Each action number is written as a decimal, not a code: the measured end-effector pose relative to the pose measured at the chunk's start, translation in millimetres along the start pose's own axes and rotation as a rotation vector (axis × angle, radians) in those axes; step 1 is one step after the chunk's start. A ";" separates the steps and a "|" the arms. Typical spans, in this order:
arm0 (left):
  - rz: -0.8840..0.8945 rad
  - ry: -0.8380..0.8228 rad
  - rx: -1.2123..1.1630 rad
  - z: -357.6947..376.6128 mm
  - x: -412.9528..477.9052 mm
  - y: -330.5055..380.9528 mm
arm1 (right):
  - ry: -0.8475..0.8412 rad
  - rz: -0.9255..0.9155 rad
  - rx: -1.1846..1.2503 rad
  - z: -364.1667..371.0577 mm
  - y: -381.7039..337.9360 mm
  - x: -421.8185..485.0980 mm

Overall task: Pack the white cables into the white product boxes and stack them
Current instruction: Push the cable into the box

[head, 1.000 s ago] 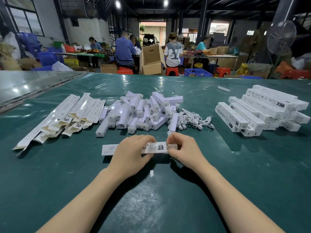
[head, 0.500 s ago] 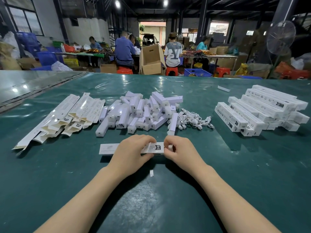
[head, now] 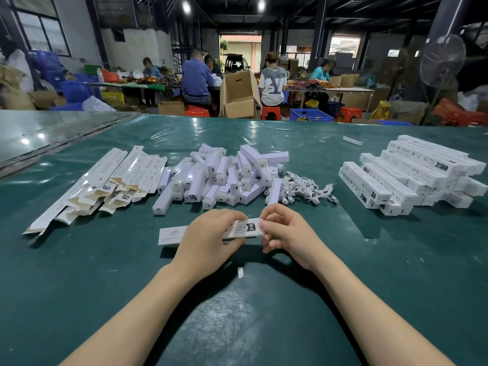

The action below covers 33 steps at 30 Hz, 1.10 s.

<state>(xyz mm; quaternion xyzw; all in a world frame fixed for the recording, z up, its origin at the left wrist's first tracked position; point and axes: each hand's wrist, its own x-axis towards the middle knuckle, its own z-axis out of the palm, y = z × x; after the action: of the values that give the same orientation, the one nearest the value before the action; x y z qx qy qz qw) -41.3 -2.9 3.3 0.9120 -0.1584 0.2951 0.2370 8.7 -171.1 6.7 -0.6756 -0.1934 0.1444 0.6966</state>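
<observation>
On the green table point(head: 369, 260), dead centre in front of me: one white product box point(head: 243, 228) lying flat, long axis left-right. My left hand point(head: 208, 239) wraps its middle, fingers curled over the top, pinning it so it can't slide. My right hand point(head: 287, 233) pinches the right end. Looks like end-flap closing; can't see if a cable is inside. Loose white cables point(head: 306, 188) are heaped just beyond, in easy right-hand reach. The finished stack point(head: 412, 175) sits far right, well apart, so I'd guess the done box goes that side. Flat boxes point(head: 111, 180) left, white inner trays point(head: 224, 175) middle.
</observation>
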 end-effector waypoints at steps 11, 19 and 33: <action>0.003 -0.007 -0.018 -1.5 -0.5 1.1 | 0.055 -0.025 0.072 -1.5 1.7 0.7; -0.027 0.012 -0.012 -0.5 -1.4 1.9 | 0.165 -0.157 -0.353 10.8 1.0 -1.9; -0.191 0.316 0.005 1.6 8.1 2.5 | 0.011 -0.181 -0.029 39.0 3.9 -2.6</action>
<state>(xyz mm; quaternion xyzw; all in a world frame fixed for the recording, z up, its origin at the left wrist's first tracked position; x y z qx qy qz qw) -35.3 -7.1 8.0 0.8657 -0.0308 0.4114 0.2835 -11.5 -137.6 3.1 -0.6660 -0.2521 0.0742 0.6981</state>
